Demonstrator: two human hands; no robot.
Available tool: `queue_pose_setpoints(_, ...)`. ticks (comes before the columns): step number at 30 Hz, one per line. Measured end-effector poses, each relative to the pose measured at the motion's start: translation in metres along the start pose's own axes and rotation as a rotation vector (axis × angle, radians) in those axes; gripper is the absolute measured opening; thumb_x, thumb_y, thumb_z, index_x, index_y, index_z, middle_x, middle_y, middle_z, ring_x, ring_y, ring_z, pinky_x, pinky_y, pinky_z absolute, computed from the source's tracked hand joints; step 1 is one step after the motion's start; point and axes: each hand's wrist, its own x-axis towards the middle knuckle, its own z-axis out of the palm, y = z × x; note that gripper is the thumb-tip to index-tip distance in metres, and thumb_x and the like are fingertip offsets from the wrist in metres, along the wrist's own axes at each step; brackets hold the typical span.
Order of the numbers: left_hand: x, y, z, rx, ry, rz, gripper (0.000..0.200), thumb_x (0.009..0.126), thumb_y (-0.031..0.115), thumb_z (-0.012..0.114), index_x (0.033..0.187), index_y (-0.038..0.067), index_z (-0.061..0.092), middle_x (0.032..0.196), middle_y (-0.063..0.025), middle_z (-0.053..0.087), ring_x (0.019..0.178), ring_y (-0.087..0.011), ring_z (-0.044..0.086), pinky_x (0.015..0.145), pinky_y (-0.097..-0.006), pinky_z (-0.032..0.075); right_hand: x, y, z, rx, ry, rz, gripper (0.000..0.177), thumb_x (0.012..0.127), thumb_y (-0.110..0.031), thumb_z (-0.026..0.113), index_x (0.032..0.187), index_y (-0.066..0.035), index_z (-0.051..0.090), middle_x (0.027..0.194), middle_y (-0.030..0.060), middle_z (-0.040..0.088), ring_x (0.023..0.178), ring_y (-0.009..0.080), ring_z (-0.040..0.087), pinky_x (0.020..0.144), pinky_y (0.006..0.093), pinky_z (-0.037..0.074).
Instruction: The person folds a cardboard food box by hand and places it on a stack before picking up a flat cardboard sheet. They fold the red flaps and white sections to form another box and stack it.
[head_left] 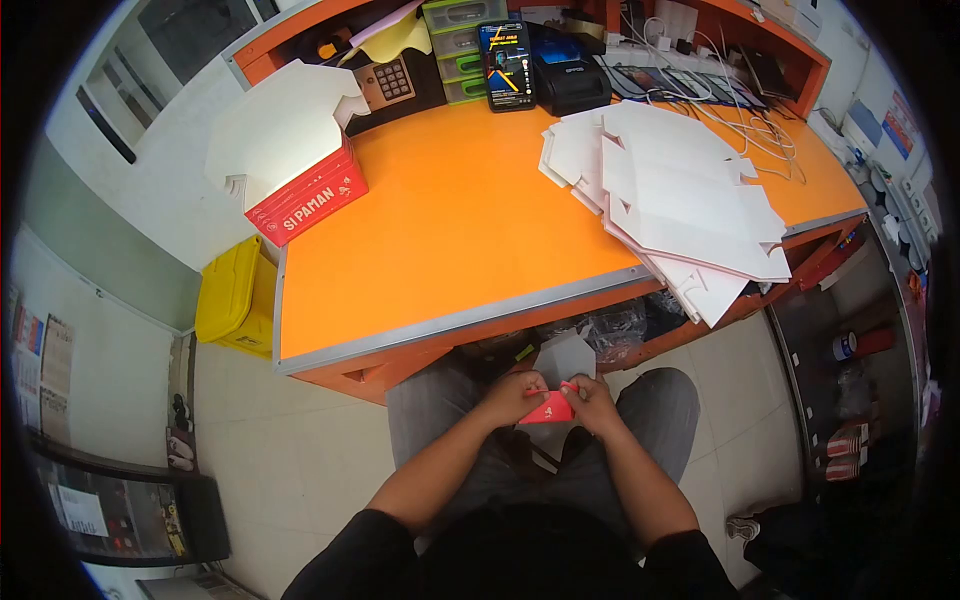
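Between my knees, below the desk edge, I hold a red and white cardboard box (548, 408) that is partly folded, its white flap standing up behind. My left hand (516, 397) grips its left side, thumb on the red panel's upper edge. On the right side, my right hand (591, 401) has its fingers closed on the same panel. On the desk's left lie folded boxes (307, 200), red with "SI PAMAN" lettering and white open lids. A pile of flat white box blanks (680, 190) rests at the right, overhanging the front edge.
The orange desk (440, 230) has a metal-trimmed front edge above my lap. At its back stand a phone (507, 66), a black printer (570, 80), green drawers (463, 45) and tangled white cables (745, 130). A yellow bin (232, 295) is on the floor at left.
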Motion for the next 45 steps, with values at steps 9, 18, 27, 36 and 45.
queue_pose_setpoints(9, -0.004, 0.003, -0.002, -0.003, -0.031, 0.02, 0.013, 0.095, 0.017, 0.07, 0.098, 0.004, 0.067, 0.092, -0.0086, 0.07, 0.086, -0.016, 0.065, 0.078, -0.032, 0.051, -0.001, -0.004, 0.005, 0.082, -0.1, -0.044, 0.015, 0.099, -0.016, 0.069, 0.091, -0.003, 0.068, 0.088, -0.0001, 0.063, 0.086, 0.0097, 0.059, 0.073, 0.0285, 0.049)
queue_pose_setpoints(18, 0.001, -0.013, 0.0, -0.113, -0.105, -0.025, 0.011, 0.098, 0.015, 0.068, 0.098, 0.004, 0.066, 0.091, -0.0002, 0.066, 0.084, -0.0073, 0.058, 0.077, -0.0268, 0.05, -0.004, -0.038, -0.011, 0.11, -0.104, -0.031, 0.017, 0.094, -0.019, 0.074, 0.091, -0.002, 0.071, 0.089, 0.0108, 0.067, 0.09, 0.02, 0.063, 0.084, 0.0375, 0.05)
queue_pose_setpoints(27, -0.001, -0.01, -0.004, -0.107, -0.137, -0.01, 0.011, 0.099, 0.014, 0.067, 0.099, 0.004, 0.065, 0.093, -0.0023, 0.067, 0.087, -0.0089, 0.06, 0.078, -0.0273, 0.05, -0.005, -0.026, -0.003, -0.053, -0.179, -0.144, 0.02, 0.088, -0.023, 0.079, 0.102, -0.008, 0.077, 0.106, 0.0179, 0.065, 0.109, 0.0328, 0.06, 0.095, 0.0422, 0.049)
queue_pose_setpoints(36, -0.005, -0.003, -0.001, -0.059, -0.059, 0.006, 0.013, 0.096, 0.016, 0.07, 0.097, 0.005, 0.066, 0.091, -0.0058, 0.067, 0.087, -0.0145, 0.063, 0.081, -0.0315, 0.051, -0.006, -0.016, 0.0, 0.009, -0.241, -0.061, 0.024, 0.095, -0.023, 0.071, 0.112, -0.007, 0.075, 0.109, 0.0189, 0.064, 0.108, 0.0325, 0.061, 0.096, 0.0411, 0.049)
queue_pose_setpoints(45, -0.005, -0.01, 0.005, 0.06, -0.049, 0.035, 0.015, 0.095, 0.018, 0.07, 0.099, 0.005, 0.065, 0.093, -0.0097, 0.069, 0.088, -0.0205, 0.066, 0.08, -0.0353, 0.052, -0.012, -0.037, -0.003, -0.105, -0.242, -0.114, 0.021, 0.1, -0.017, 0.061, 0.111, -0.002, 0.071, 0.094, 0.0182, 0.072, 0.087, 0.0313, 0.07, 0.081, 0.04, 0.054)
